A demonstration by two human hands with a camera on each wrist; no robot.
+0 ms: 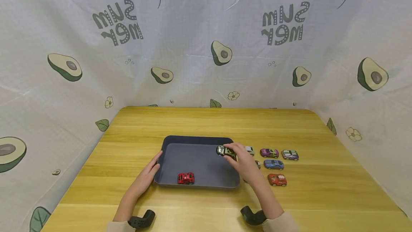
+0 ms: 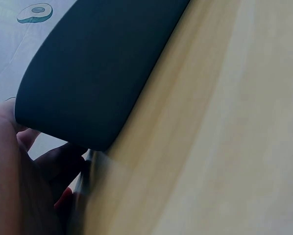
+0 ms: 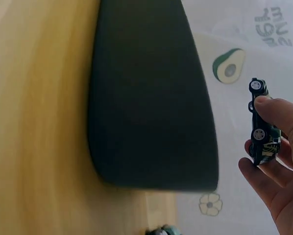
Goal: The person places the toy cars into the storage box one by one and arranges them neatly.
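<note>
My right hand [image 1: 245,164] pinches a dark toy car [image 1: 226,151] with silver and yellowish-green markings between thumb and fingers, held above the right side of the grey tray [image 1: 197,187]. In the right wrist view the same dark toy car [image 3: 259,122] shows its wheels, raised past the tray's wall [image 3: 151,107]. My left hand [image 1: 143,179] rests against the tray's left edge, fingers extended along it. A red toy car [image 1: 186,178] sits inside the tray near its front wall. In the left wrist view, shadow partly hides the left fingers beside the tray [image 2: 87,78].
Right of the tray stand a purple car [image 1: 269,153], a white-and-green car [image 1: 290,155], a blue car [image 1: 274,164] and a red-orange car [image 1: 277,179]. A pale car [image 1: 249,150] and others are partly hidden by my right hand. A printed curtain [image 1: 193,46] surrounds the wooden table [image 1: 206,121].
</note>
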